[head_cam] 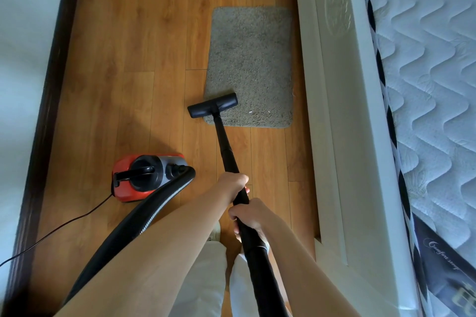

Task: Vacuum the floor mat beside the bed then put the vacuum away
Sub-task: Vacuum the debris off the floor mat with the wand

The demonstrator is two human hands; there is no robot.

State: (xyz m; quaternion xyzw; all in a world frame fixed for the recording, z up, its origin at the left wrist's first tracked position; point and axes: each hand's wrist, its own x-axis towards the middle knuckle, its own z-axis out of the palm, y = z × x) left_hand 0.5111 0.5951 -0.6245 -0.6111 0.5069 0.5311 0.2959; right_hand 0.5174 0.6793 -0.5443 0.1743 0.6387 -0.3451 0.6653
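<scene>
Rigid black wand (226, 152) is gripped by both hands, left hand (233, 184) ahead of right hand (248, 216). Flat brush head (212, 105) is set on the shaggy grey mat (251, 59) at its 7 o'clock corner. Red canister (148, 175) sits at 8 o'clock on the wood floor (154, 59).

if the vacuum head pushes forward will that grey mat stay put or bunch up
The mat looks small, thin and floppy, so it would probably be light. It lies loose on smooth wood floor, so it may slide or ruck. The vacuum head straddles its near left corner, which could lift.
</scene>
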